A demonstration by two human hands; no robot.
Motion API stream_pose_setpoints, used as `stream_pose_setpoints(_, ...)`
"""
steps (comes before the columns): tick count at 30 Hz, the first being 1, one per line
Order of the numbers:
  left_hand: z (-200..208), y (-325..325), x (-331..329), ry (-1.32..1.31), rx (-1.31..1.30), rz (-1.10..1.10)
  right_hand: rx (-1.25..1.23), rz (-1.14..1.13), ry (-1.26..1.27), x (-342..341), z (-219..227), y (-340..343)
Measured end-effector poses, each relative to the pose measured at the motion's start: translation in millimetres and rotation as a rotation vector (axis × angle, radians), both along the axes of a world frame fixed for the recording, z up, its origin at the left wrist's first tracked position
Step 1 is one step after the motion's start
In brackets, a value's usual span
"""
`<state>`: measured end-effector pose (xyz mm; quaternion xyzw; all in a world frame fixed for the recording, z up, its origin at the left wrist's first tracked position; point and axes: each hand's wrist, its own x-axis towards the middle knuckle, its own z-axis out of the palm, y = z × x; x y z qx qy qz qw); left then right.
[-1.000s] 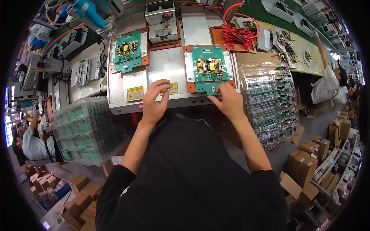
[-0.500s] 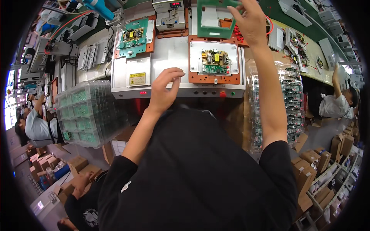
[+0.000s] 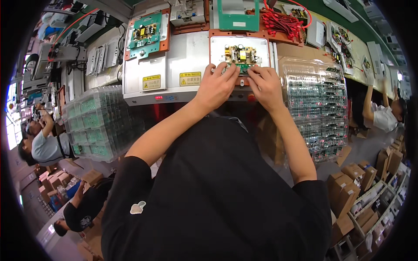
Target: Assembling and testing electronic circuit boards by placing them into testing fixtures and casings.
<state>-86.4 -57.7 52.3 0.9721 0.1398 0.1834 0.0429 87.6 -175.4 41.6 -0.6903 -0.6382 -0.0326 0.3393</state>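
Observation:
A circuit board (image 3: 242, 55) with a yellow transformer and a green strip along its near edge lies in a white-lined fixture with an orange-brown rim (image 3: 272, 48). My left hand (image 3: 217, 86) is at the left of the board's near edge, fingers bent and closed on it. At the right of the same edge, my right hand (image 3: 267, 88) has its thumb and fingers pinched at the green strip. The fingertips cover part of that edge. Directly behind the fixture lies a green frame (image 3: 237, 23), apart from both hands.
At left, another circuit board (image 3: 143, 33) sits in a teal plate (image 3: 136, 53). Red-tipped wires (image 3: 283, 24) are heaped at back right. Stacked clear trays of boards stand right (image 3: 311, 65) and left (image 3: 89, 126) of the bench. Other people work on both sides.
My right hand has come down from the green frame to the board's near edge. My left hand has moved right to join it. The blue tool above the left fixture has left view.

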Motion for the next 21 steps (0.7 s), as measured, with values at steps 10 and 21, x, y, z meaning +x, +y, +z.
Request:
stream_pose_setpoints(10,-19,25,13,-0.189,-0.086,-0.034,0.037,0.065,0.023,17,-10,15)
stream_pose_setpoints(21,-13,41,-1,-0.3,-0.033,-0.087,-0.1,-0.395,0.4,-76,7,-4)
